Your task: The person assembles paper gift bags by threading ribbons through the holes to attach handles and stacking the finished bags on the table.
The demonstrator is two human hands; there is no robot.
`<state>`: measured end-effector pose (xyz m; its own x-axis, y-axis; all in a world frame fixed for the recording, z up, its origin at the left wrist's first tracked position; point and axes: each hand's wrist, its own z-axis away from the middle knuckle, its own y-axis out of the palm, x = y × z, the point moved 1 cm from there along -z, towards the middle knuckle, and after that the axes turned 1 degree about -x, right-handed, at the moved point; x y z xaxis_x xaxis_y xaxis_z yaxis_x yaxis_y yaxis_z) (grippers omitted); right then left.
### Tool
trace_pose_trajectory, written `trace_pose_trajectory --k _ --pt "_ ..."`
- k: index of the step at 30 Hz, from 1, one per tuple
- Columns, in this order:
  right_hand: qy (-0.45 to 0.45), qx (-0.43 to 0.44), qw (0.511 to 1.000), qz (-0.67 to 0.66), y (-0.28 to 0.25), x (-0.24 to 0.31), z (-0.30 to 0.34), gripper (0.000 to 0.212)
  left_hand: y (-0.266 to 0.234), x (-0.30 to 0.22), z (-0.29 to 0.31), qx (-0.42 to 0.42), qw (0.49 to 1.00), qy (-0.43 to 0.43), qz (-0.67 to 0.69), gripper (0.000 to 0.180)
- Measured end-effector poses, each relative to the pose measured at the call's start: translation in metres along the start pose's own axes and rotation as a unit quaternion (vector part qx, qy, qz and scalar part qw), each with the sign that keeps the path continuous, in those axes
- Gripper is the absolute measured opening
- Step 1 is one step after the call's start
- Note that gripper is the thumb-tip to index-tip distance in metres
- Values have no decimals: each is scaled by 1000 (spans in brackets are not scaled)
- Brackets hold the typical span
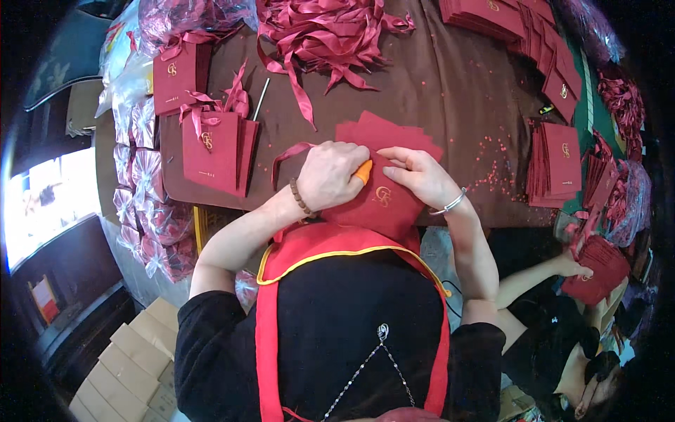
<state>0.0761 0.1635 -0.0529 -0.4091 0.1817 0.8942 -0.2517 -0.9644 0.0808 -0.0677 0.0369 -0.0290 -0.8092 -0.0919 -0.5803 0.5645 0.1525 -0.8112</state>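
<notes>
1. Dark red paper bag [383, 204], gold emblem: at the table's near edge, before the person's red apron [323, 246]; apparently placed there for close reach and sight.
2. Left hand [336, 172]: on the bag's upper left, fingers curled inward, an orange finger cover [363, 171] on one digit, likely for grip or protection. What the fingertips pinch is hidden.
3. Right hand [420, 177]: at the bag's upper right, fingers drawn close together, probably steadying it; whether they pinch cannot be told.
4. Further red sheets or bags [383, 130]: fanned just beyond the hands, presumably for easy picking.
5. Red ribbon [288, 155]: loose, beside the left hand.
6. Table [450, 105]: brown cloth, red specks [492, 165] scattered at right.
7. Ribbon heap [323, 42]: far side, seemingly within arm's reach.
8. Bags with ribbon [211, 151]: grouped at left; a pale rod [261, 98] beside them.
9. Bag stack [555, 165]: at right.
10. Room: clear-wrapped red parcels [148, 183] and cardboard boxes [130, 359] at left; at right, a co-worker's hand [573, 267] on red bags [598, 274].
</notes>
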Motion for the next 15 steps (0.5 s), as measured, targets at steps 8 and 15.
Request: trace_pose_trajectory --k 8,15 --pt "11 -16 1000 11 3 -1 5 35 -4 0 0 11 999 23 41 10" --pt "17 4 1000 -5 9 -6 10 37 -8 0 4 81 992 -42 86 14"
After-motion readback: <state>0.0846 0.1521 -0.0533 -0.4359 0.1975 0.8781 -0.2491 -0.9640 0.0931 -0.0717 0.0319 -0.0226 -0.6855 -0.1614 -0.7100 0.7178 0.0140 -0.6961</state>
